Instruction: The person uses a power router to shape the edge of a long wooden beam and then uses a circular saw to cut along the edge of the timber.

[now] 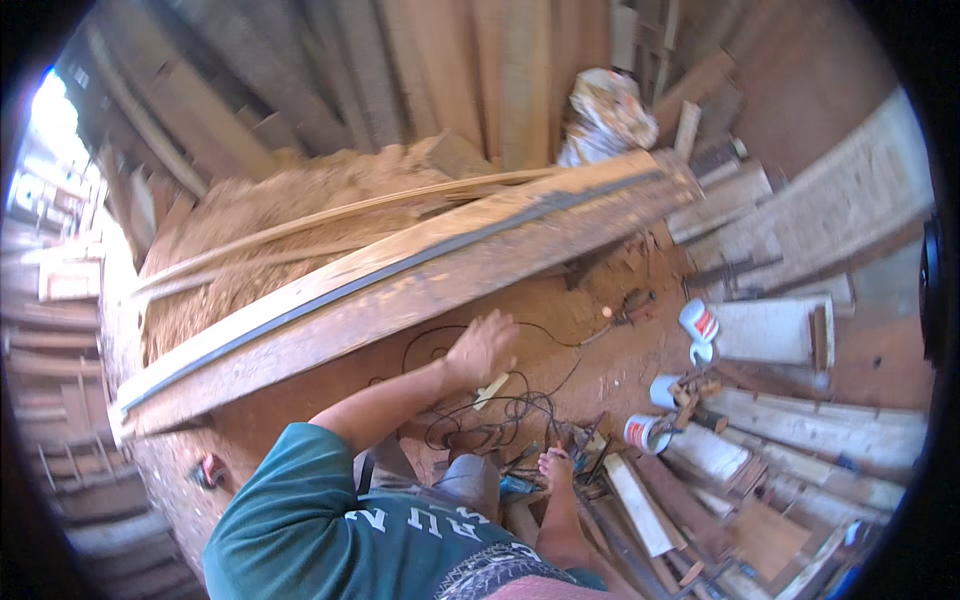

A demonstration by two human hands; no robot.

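Note:
My left hand [483,345] reaches out just below a long, tilted wooden beam [390,285] with a dark strip along it; its slightly bent fingers look apart and empty. Beneath it a black cable [530,400] lies tangled on the dusty ground beside a short pale wood offcut [490,391]. My right hand [555,465], lower and to the right, is closed around a thin orange item [562,447], too small to identify, above scattered tools and scraps. An orange-handled tool [632,308] lies on the ground farther right.
A sawdust heap [220,230] with slats lies behind the beam; upright boards [450,70] and a white sack [605,120] stand beyond. Several buckets [648,433] and piles of boards [800,440] crowd the right. Stacked timber [70,400] lines the left.

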